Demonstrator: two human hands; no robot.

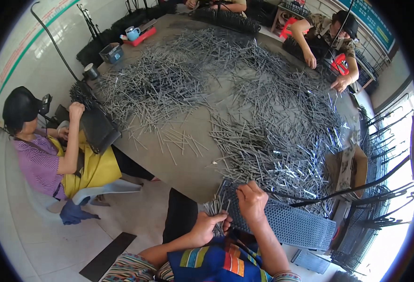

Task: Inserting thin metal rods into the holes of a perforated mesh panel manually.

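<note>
My left hand [210, 226] is closed round a bunch of thin grey rods [212, 207], held just off the table's near edge. To its right my right hand [252, 201] is raised in a fist over the dark perforated panel [296, 224]. What its fingers hold, if anything, is hidden. The panel, full of small round holes, slants down to the right in front of me. Just beyond it lies a big heap of loose grey rods [282, 136], spread across the table [188, 169].
At the left sits a co-worker in a yellow apron [94, 167]; another leans over the table's far right [343, 47]. A grey bin [112, 53], a blue mug [132, 33] and a red tray [143, 37] stand far left. A cardboard box [357, 171] and wire racks [380, 197] are at right.
</note>
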